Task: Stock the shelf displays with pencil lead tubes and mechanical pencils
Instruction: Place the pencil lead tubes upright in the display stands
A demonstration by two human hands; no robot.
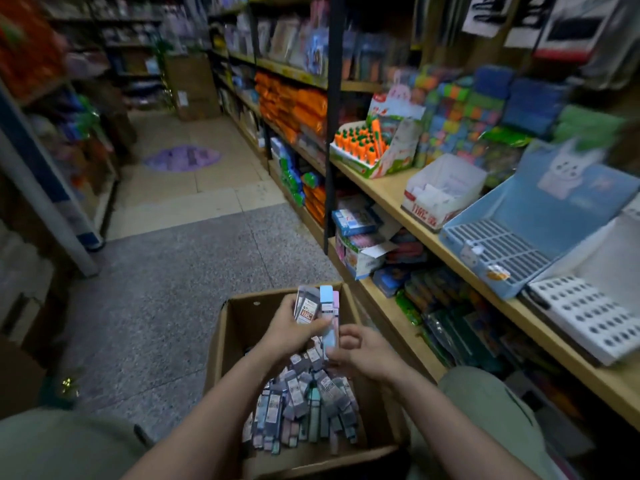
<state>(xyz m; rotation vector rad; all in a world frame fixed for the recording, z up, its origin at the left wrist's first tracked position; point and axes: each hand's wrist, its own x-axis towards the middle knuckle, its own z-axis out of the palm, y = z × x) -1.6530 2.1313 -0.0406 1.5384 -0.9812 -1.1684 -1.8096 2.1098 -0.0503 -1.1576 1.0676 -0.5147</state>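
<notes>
Several pencil lead tubes (320, 311) stand bunched upright in my left hand (289, 332), my fingers and thumb curled round their lower halves; I can make out a grey labelled one, a pale blue one and a pink one behind. My right hand (360, 351) sits just beside them, its fingers curled and pinching the bottom end of the blue tube. Both hands hover over an open cardboard box (239, 320) on the floor between my knees, and the box holds a loose heap of lead tubes (304, 407) in grey, lilac, mint and pink, lying every which way.

To my right runs a wooden shelf (391, 195) at about chest level. On it, nearest me, lies a white display tray with rows of round holes (588, 313), and just beyond it a blue display stand with a slotted base and a cartoon rabbit on its back card (540, 223). Further along sits a small white carton (443, 192) with red print, then a box of carrot-shaped items (363, 147) in orange and green. A lower shelf beneath is crammed with packets and small boxes, too blurred to name.

The floor (180, 271) under the box is speckled grey stone, giving way to beige tiles down the aisle, where a purple oval sticker (181, 157) lies. Crowded shelving lines both sides of the aisle.
</notes>
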